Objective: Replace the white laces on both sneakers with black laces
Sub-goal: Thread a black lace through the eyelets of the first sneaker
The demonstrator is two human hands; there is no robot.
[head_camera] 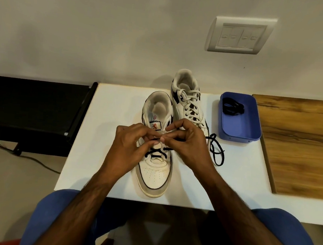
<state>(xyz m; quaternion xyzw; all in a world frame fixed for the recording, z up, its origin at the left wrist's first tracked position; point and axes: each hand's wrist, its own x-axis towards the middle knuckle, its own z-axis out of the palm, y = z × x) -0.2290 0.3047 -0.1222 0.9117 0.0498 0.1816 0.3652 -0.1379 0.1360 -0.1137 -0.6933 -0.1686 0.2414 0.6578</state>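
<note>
Head view, and I've got both hands over the near sneaker (154, 172) at centre frame: left hand (129, 149) and right hand (186, 143) meet above its tongue, fingers curled, pinching the black lace (155, 153) that already crosses the lowest eyelets. That lace's loose end trails right of my right hand, looping on the white table (101, 137). Just behind, toward upper centre, the far sneaker (187, 103) keeps its white lace (190, 101), and the blue tray (239, 128) at right holds a bundled spare black lace (233, 107).
</note>
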